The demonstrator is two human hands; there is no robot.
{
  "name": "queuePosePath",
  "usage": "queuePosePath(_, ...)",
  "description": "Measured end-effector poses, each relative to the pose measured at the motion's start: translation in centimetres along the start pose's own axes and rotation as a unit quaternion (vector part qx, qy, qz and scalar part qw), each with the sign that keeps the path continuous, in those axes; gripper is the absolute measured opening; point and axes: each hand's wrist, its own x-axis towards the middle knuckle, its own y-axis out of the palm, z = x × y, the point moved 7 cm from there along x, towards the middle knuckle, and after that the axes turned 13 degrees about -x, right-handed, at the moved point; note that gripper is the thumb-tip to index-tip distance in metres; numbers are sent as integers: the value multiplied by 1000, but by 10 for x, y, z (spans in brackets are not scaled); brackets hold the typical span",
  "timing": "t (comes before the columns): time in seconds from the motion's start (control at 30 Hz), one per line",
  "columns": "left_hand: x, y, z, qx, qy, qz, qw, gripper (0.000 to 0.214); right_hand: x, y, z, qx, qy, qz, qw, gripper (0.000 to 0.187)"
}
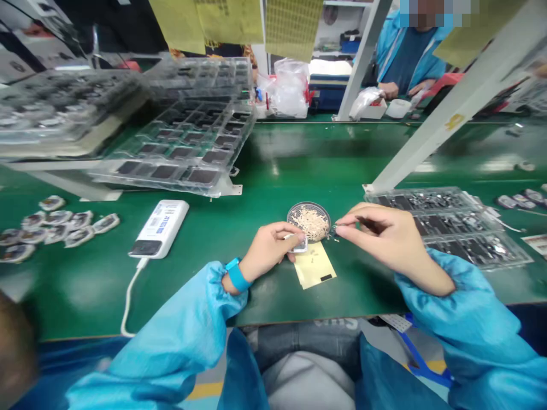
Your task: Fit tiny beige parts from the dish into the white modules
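My left hand [269, 250] holds a small flat white-and-metal part [297, 244] between thumb and fingers, just in front of a round mesh dish [308, 206]. That dish is heaped with tiny beige pieces. My right hand [376, 230] pinches a tiny glinting metal piece [332, 230] at its fingertips, at the dish's right edge. Below the hands, a yellow sheet [314, 265] lies on the green bench mat [273, 165], with a few specks on it.
Stacked clear trays of dark parts [179, 148] stand at upper left, and more trays [448, 225] lie at right. A white power bank [159, 229] with its cable and several round parts [55, 223] lie at left. A co-worker [410, 62] stands across the bench.
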Motion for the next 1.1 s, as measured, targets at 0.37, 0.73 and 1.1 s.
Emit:
queuePosePath(0.37, -3, -10, -7, -55, 32, -51, 997, 42, -19, 102, -45, 235, 168, 196, 937, 30)
queuePosePath(0.73, -13, 1, -9, -26, 108, -2, 994, 46, -21, 107, -54, 274, 226, 150, 923, 32)
queuePosePath(1.1, -17, 5, -17, 149, 190, -44, 969, 46, -25, 113, -57, 359, 302, 152, 870, 35)
